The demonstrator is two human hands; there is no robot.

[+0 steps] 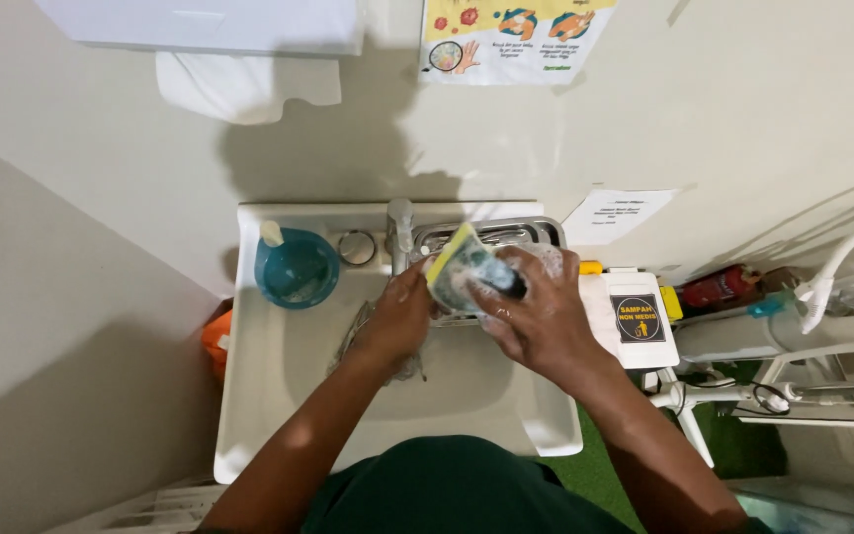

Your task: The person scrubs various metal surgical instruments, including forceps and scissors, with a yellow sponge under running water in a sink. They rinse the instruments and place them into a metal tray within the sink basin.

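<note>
Right hand (541,316) is curling shut around a dark item I can't make out, soap foam clinging at 12 o'clock of it; left hand (402,316) is pinching the yellow-green sponge (455,265), pressing it against that item over the white sink (279,396). Tap (399,232) is standing at 12 o'clock, blue bowl (296,269) sitting at 10 o'clock, white bin (633,318) waiting at 3 o'clock

Sink (279,396) against the wall; bowl (296,269) on its rear left ledge, tap (399,232) at rear centre, wire rack (506,233) right of the tap. Both hands, left hand (399,318) and right hand (538,314), over the basin, sponge (457,269) between them. Lidded bin (633,318) just right of the sink; paper-towel dispenser (219,30) and poster (511,38) on the wall above.
</note>
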